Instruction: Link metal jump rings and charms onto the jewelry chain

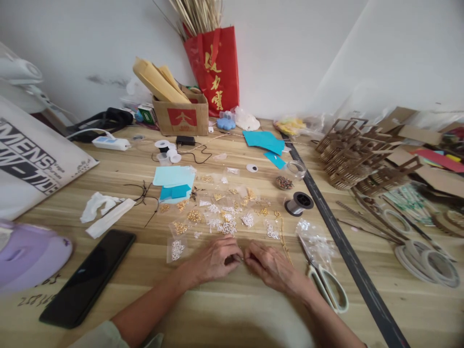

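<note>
Here in the head view, both bare hands work low over the pale, wood-grained desk (210,314), fingertips nearly meeting! The left hand (219,256) comes in with its fingers curled and its grip pinched around a tiny speck, too small to name. Opposite it, the right hand (268,263) bends its fingers down; whether that grip has anything in it is impossible to make out.

Just beyond the knuckles lies a heap of small silver metal beads (228,227), with a clear packet of gold-coloured beads (195,216) farther left. Over to the left hand's outer side, a clear packet of silver rings (177,250) lies flat. Past the right hand, a thin gold-coloured chain (282,234) trails down the wood, and farther out rest the open scissors with pale handles (328,285), beyond them a black-flanged spool of grey wire (299,204) lying on its side.
</note>
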A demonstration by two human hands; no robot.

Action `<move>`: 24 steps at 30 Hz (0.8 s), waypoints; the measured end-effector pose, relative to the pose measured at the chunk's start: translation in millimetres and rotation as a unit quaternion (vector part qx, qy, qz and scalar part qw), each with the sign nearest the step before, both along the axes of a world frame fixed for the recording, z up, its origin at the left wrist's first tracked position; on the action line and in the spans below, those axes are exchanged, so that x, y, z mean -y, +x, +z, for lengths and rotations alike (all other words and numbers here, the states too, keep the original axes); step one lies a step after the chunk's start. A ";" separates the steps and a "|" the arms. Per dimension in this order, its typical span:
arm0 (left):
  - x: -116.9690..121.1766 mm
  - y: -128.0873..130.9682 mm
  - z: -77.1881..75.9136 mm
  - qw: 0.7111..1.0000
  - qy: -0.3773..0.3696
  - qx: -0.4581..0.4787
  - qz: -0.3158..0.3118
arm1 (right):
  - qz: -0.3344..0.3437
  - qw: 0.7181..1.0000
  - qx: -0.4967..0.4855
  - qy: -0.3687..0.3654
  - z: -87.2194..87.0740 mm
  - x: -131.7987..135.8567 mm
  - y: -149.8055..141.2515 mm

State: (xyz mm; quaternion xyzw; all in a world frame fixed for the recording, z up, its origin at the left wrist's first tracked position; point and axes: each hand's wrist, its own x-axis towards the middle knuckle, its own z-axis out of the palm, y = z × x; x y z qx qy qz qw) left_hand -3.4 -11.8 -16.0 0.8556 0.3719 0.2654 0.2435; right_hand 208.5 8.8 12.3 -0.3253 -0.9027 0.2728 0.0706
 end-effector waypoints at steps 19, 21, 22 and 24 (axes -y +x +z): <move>7.1 6.7 10.1 0.975 0.210 0.042 0.058 | -0.092 0.970 -0.125 -0.187 4.9 1.9 -4.4; 5.0 7.2 7.6 0.973 0.211 0.065 0.065 | -0.100 0.964 -0.159 -0.190 3.2 0.1 -3.3; 3.9 7.6 5.8 0.971 0.213 0.083 0.069 | -0.104 0.961 -0.181 -0.181 2.9 -0.4 -3.1; 2.5 8.4 3.0 0.964 0.220 0.128 0.078 | -0.105 0.956 -0.223 -0.156 3.3 -0.3 -4.4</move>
